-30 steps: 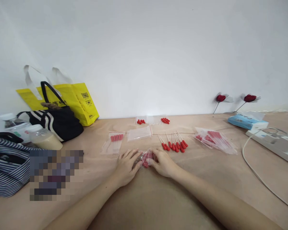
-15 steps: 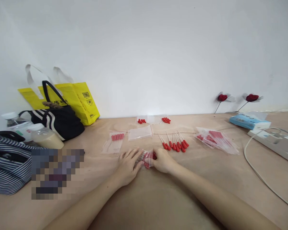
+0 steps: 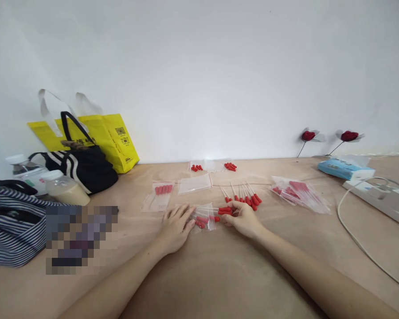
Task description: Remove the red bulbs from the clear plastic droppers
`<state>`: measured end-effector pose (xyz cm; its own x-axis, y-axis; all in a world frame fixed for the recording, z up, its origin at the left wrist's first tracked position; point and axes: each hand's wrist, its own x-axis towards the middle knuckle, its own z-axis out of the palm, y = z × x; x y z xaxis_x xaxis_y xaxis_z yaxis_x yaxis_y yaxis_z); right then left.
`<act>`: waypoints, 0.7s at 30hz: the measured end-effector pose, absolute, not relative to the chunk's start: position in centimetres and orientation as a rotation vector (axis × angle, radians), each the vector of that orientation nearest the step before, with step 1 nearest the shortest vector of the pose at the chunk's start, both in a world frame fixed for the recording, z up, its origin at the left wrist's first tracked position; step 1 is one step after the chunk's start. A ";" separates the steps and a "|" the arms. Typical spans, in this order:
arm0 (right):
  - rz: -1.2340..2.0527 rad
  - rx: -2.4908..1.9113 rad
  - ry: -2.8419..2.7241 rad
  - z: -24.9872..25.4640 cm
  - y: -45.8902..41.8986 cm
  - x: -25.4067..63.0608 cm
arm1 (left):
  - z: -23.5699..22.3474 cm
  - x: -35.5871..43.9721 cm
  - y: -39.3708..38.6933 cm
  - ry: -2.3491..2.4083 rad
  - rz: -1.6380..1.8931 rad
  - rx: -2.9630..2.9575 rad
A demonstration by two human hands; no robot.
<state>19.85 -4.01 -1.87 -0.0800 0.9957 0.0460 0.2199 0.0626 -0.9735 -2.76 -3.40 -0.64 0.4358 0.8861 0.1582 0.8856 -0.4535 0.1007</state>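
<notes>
A clear zip bag (image 3: 210, 226) lies in front of me with several red-bulbed droppers (image 3: 201, 222) inside it. My left hand (image 3: 176, 226) grips the bag's left side, fingers over it and thumb at its lower edge. At the bag's right end, my right hand (image 3: 244, 220) pinches a few glass droppers (image 3: 224, 211) by their red bulbs. Their thin tubes point left to the bag; whether the tips are inside or over it, I cannot tell. Just behind my right hand, a fan of loose red-bulbed droppers (image 3: 254, 200) rests on the table.
Filled zip bags lie at the left (image 3: 159, 195) and right (image 3: 301, 195); flat bags (image 3: 195, 184) sit between. More red bulbs (image 3: 230, 166) are by the wall. A tissue pack (image 3: 344, 169), power strip (image 3: 382, 195) and cable stand right; bags and bottles (image 3: 68, 190) crowd the left.
My right hand has moved right, away from my left hand, with red bulbs now showing in its fingers and tubes reaching back to the bag. My left hand stays nearly in place.
</notes>
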 end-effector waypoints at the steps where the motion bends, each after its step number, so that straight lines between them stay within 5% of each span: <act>1: 1.116 -1.281 -1.436 -2.1 -4.0 20.2 | -0.6 -2.8 -3.4 1.643 0.292 2.664; 7: 1.107 -1.201 -1.301 -0.9 -4.9 22.4 | -0.2 -2.6 -3.4 1.654 0.237 2.673; 21: 0.352 -1.328 -1.457 -0.8 -1.7 24.5 | 0.1 -2.4 -3.6 1.671 0.176 2.619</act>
